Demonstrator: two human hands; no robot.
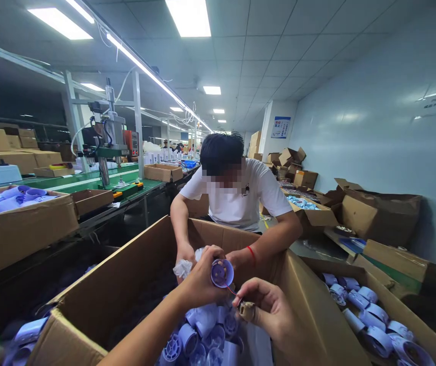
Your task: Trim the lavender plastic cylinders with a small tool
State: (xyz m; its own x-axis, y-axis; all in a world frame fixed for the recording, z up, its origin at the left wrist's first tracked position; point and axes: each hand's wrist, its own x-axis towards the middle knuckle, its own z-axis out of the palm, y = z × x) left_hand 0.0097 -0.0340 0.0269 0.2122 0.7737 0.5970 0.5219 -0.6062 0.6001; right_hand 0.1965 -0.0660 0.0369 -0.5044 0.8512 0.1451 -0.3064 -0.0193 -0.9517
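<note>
My left hand (207, 274) is closed round a lavender plastic cup-shaped housing (222, 273), its open end facing me with small pale pieces inside. A thin red wire (231, 290) runs from the housing to my right hand (269, 307), whose thumb and fingers pinch its end. At those fingertips is a small tan-brown piece (247, 310); whether it is a part or a wrap on the thumb I cannot make out. Both hands are above a large cardboard box (126, 284) with a heap of similar plastic housings (206, 323) in it.
Across the box a person (236, 198) in a white T-shirt reaches in, a crumpled clear plastic bag (183, 268) by their hands. To the right stands a carton of housings (374, 317). A press machine (109, 137) stands on the green workbench (152, 185) at left.
</note>
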